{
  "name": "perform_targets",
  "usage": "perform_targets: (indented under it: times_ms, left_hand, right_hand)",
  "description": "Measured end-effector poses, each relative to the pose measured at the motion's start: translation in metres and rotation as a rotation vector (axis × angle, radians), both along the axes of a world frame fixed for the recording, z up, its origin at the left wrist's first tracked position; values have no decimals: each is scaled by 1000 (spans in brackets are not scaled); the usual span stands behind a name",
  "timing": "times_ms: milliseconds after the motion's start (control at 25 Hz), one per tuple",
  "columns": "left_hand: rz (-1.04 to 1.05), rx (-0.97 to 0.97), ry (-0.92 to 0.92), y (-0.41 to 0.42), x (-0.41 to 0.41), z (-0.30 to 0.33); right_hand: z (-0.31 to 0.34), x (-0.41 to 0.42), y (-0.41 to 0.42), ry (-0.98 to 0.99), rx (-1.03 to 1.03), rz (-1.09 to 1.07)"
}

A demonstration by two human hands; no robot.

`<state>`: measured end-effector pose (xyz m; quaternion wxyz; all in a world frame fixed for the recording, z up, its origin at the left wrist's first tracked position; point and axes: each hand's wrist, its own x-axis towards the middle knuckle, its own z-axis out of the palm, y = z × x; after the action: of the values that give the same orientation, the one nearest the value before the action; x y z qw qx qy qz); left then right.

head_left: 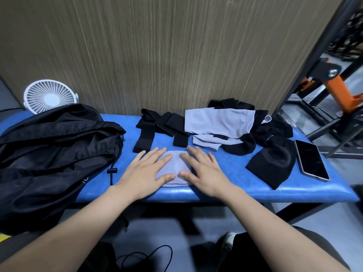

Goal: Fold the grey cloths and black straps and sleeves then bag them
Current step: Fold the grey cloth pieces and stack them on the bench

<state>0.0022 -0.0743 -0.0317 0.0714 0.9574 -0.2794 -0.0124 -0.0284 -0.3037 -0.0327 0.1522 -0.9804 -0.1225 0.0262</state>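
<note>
Grey folded cloth (176, 167) is pressed flat at the front edge of the blue bench (235, 185), mid-length, under both hands. Left hand (146, 171) and right hand (202, 169) are laid palm-down, fingers (157, 152) straight and spread, nothing gripped. Black straps (157, 126) lie along the back edge, with a heap of grey cloths (220, 120) and black sleeves (275, 130) toward the back right. Black bag (55, 146) sits on the left end; phone (312, 160) at the right end.
</note>
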Motion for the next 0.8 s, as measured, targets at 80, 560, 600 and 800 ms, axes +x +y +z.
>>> perform_targets:
  times_ms: [80,560,600,800]
  left_hand:
    - [5,-80,-55,-5,5,6]
    - [-51,-206,-219,-45,18,7]
    - [-48,-206,-226,-44,19,6]
    - [-43,-188,-247,-40,20,5]
  right_hand:
    - [8,6,-20,-153,47,-110]
    - [22,33,-113,-335,96,-742]
    - [21,35,-112,-333,95,-737]
    - [18,41,-108,-277,71,-728]
